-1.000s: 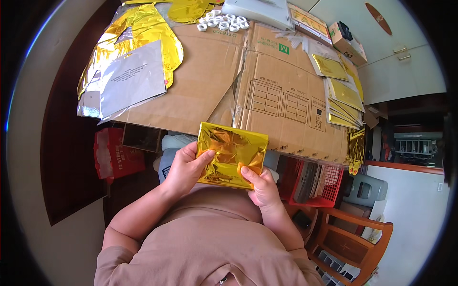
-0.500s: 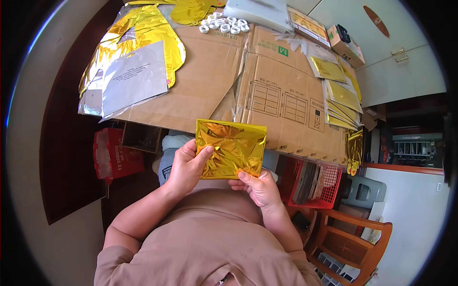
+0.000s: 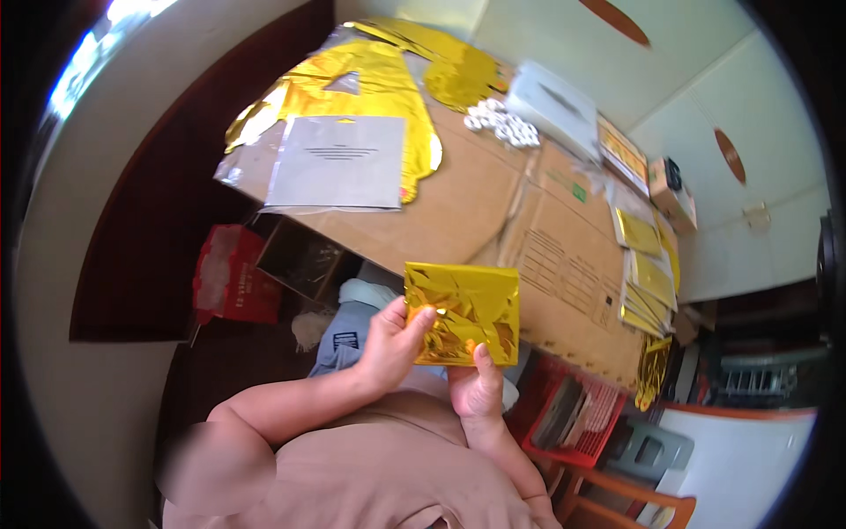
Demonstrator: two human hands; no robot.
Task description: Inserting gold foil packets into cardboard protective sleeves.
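In front of my belly I hold a folded gold foil balloon (image 3: pixel 471 304), a flat, shiny, creased rectangle. My left hand (image 3: pixel 389 348) grips its left side, thumb on the front face and the other fingers mostly hidden behind. At the lower edge my right hand (image 3: pixel 477 388) pinches it, thumb upright on the front, fingers out of sight behind the foil. Beyond, on the table, lies an unfolded gold foil balloon (image 3: pixel 374 88) with a cut-out in it. A grey printed sheet in a clear bag (image 3: pixel 342 176) rests over its near part.
Flattened cardboard (image 3: pixel 467 198) covers the table. White rings (image 3: pixel 502 122) are heaped near a pale translucent box (image 3: pixel 553 108). Gold packets (image 3: pixel 650 280) are stacked at the right edge. Below stand a red bag (image 3: pixel 236 273), a red basket (image 3: pixel 577 414) and a wooden chair (image 3: pixel 626 498).
The view has turned, so the table and its things sit farther right and tilted. Both hands still hold the folded balloon; my right thumb now points more upward on its lower edge.
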